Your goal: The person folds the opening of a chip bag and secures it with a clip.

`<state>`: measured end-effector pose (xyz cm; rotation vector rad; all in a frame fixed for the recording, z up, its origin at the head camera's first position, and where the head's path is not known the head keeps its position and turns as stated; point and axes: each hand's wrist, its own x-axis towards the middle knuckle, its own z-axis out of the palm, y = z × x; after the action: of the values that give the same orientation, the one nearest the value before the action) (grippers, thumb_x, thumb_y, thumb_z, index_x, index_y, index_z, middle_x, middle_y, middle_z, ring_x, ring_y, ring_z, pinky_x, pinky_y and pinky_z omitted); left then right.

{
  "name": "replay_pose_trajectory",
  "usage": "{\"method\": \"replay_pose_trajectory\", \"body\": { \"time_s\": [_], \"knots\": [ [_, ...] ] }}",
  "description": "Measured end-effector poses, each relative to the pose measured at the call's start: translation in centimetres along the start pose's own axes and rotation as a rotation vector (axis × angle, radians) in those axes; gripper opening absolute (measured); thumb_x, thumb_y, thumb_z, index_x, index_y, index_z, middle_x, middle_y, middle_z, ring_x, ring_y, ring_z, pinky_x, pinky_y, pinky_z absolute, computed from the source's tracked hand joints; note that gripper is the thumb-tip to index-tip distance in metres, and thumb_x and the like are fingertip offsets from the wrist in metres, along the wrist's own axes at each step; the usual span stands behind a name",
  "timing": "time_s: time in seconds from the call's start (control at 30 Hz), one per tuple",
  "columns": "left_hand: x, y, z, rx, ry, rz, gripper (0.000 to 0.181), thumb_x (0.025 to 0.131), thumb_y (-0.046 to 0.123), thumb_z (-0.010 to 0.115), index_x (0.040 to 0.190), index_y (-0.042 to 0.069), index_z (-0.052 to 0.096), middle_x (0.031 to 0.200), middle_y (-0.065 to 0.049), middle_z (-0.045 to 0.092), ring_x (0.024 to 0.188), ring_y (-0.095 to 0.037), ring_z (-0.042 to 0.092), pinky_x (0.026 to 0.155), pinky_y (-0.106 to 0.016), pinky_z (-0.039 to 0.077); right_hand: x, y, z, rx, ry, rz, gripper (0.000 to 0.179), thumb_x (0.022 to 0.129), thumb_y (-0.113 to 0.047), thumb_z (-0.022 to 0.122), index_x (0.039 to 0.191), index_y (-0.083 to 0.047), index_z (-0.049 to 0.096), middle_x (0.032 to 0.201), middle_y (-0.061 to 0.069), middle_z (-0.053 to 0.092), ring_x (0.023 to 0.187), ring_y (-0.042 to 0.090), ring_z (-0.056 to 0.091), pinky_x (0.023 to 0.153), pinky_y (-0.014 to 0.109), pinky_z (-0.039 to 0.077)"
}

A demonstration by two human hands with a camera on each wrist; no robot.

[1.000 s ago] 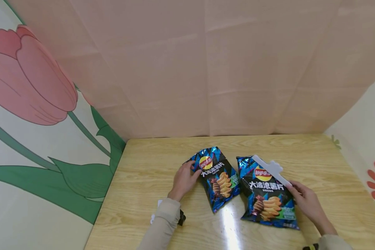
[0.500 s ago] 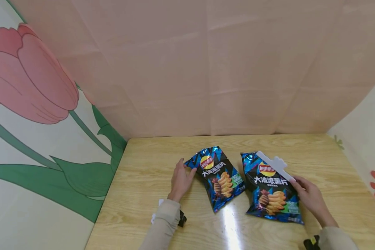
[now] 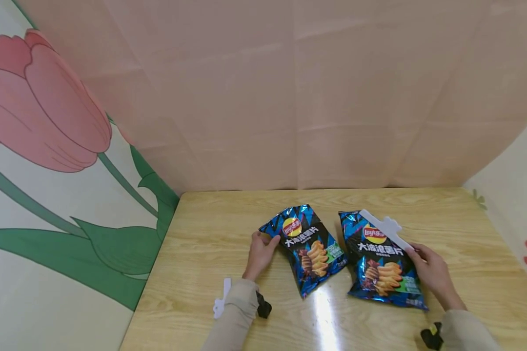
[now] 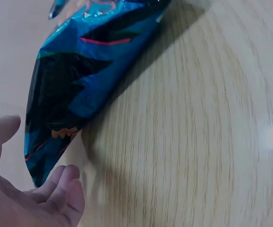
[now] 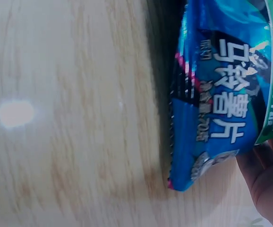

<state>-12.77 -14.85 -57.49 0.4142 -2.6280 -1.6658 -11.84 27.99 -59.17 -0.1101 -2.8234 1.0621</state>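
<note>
Two blue-and-black chip bags lie on the wooden table in the head view. At the upper left corner of the left chip bag (image 3: 313, 253) is my left hand (image 3: 260, 253). In the left wrist view, its thumb (image 4: 6, 128) stands apart from the bag while the other fingers reach beneath the corner. A white bag clip (image 3: 387, 228) with a cloud-shaped tab runs slantwise across the top right of the right chip bag (image 3: 382, 273). My right hand (image 3: 435, 273) pinches the clip's lower right end; most of its fingers are hidden by the bag in the right wrist view.
A second white clip (image 3: 219, 304) lies on the table (image 3: 193, 243) beside the left sleeve. A pink cloth (image 3: 290, 122) hangs behind the table, with flower-painted panels (image 3: 114, 219) at both sides.
My right hand has moved the right bag and its clip slightly away and rightward. My left hand has shifted from the left bag's upper face to its outer corner.
</note>
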Motion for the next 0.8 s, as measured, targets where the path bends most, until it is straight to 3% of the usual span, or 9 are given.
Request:
{"method": "replay_pose_trajectory", "body": {
  "time_s": [0.03,0.13,0.2,0.27,0.4,0.5,0.6,0.8],
  "knots": [
    [0.1,-0.1,0.1,-0.014,-0.003,-0.002,0.075,0.096,0.037,0.065,0.143,-0.012,0.032,0.103,-0.018,0.066,0.093,-0.027,0.061,0.089,-0.045,0.048,0.0,0.0,0.1,0.000,0.006,0.007,0.042,0.105,-0.027,0.047,0.123,0.009,0.059,0.112,0.036,0.064,0.087,0.023,0.058,0.073,0.040,0.043],
    [0.3,-0.2,0.3,-0.032,-0.014,-0.013,0.079,0.096,0.036,0.064,0.145,-0.013,0.028,0.097,-0.017,0.067,0.090,-0.026,0.062,0.090,-0.045,0.048,0.1,0.1,0.4,0.003,0.025,0.016,0.042,0.105,-0.027,0.048,0.123,0.008,0.060,0.110,0.035,0.065,0.084,0.021,0.057,0.071,0.035,0.039],
    [0.4,-0.2,0.5,-0.042,-0.018,-0.033,0.079,0.096,0.037,0.064,0.146,-0.013,0.027,0.101,-0.018,0.068,0.094,-0.027,0.063,0.092,-0.045,0.048,0.1,0.1,0.6,0.008,0.032,0.017,0.041,0.104,-0.027,0.049,0.123,0.008,0.060,0.110,0.035,0.065,0.085,0.023,0.058,0.071,0.035,0.039],
    [0.5,-0.2,0.6,-0.072,-0.023,-0.050,0.078,0.096,0.037,0.064,0.145,-0.013,0.028,0.103,-0.020,0.068,0.095,-0.027,0.062,0.091,-0.044,0.049,0.0,0.0,0.7,0.012,0.028,0.025,0.042,0.104,-0.027,0.049,0.124,0.008,0.059,0.111,0.035,0.064,0.093,0.037,0.059,0.072,0.035,0.040],
    [0.9,-0.2,1.2,-0.226,-0.046,-0.075,0.070,0.096,0.030,0.065,0.141,-0.014,0.033,0.114,-0.027,0.065,0.097,-0.029,0.063,0.086,-0.042,0.053,0.0,0.1,0.7,0.026,-0.004,0.066,0.046,0.105,-0.030,0.047,0.128,0.008,0.057,0.116,0.037,0.062,0.107,0.050,0.058,0.074,0.038,0.044],
    [1.1,0.0,1.6,-0.306,-0.055,-0.089,0.064,0.096,0.023,0.065,0.140,-0.014,0.035,0.125,-0.032,0.061,0.108,-0.034,0.063,0.089,-0.044,0.053,0.1,0.3,0.7,0.013,-0.034,0.091,0.048,0.105,-0.031,0.046,0.131,0.008,0.055,0.117,0.037,0.060,0.106,0.052,0.060,0.074,0.043,0.047],
    [1.2,0.2,1.8,-0.298,-0.041,-0.081,0.059,0.096,0.018,0.065,0.138,-0.013,0.037,0.128,-0.033,0.060,0.115,-0.037,0.062,0.094,-0.045,0.051,0.2,0.6,0.9,-0.008,-0.037,0.081,0.045,0.104,-0.028,0.049,0.130,0.009,0.056,0.115,0.037,0.062,0.103,0.052,0.062,0.073,0.046,0.049],
    [1.3,0.4,2.1,-0.329,-0.033,-0.062,0.055,0.094,0.008,0.065,0.137,-0.012,0.035,0.127,-0.033,0.061,0.107,-0.032,0.064,0.086,-0.041,0.054,0.4,0.8,1.3,-0.053,-0.002,0.028,0.037,0.102,-0.018,0.054,0.124,0.010,0.059,0.103,0.035,0.065,0.095,0.051,0.064,0.071,0.049,0.049]
  ]
}}
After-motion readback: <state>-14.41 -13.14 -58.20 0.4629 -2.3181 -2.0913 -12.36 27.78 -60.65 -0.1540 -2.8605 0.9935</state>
